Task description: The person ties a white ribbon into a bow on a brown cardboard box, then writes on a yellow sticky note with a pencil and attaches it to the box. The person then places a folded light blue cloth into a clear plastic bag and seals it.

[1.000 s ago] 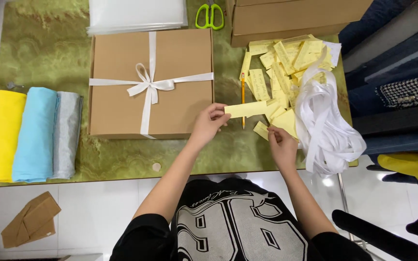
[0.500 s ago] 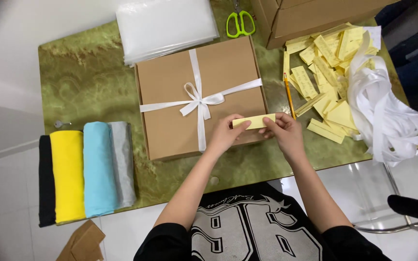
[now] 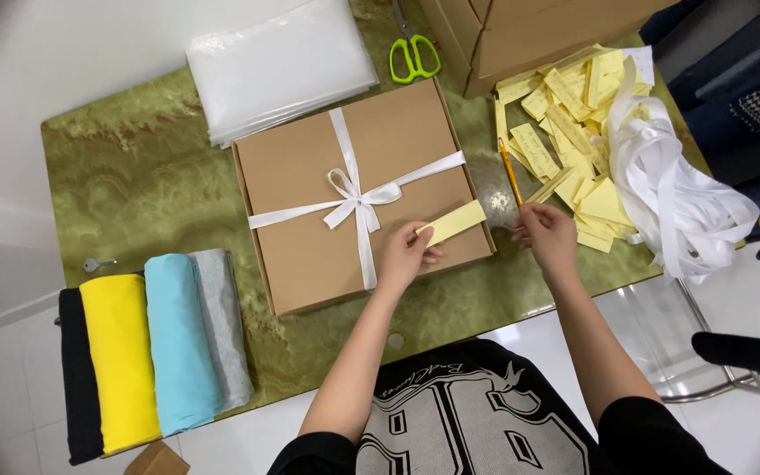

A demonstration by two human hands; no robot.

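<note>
Yellow slip [image 3: 453,222]: pinched at its lower-left end by the left hand [image 3: 405,255] fingers, over the brown box [image 3: 310,220] near its right edge; long axis rising rightward. Right hand [image 3: 549,236]: loosely curled, holding nothing, just beside the slip's free end, above the counter [image 3: 134,176].

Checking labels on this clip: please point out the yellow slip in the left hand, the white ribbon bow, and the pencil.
yellow slip [image 3: 456,222], head view, middle of the paper strip.
white ribbon bow [image 3: 355,195], head view, the knot on the brown box.
pencil [image 3: 509,169], head view, mid-shaft.
</note>
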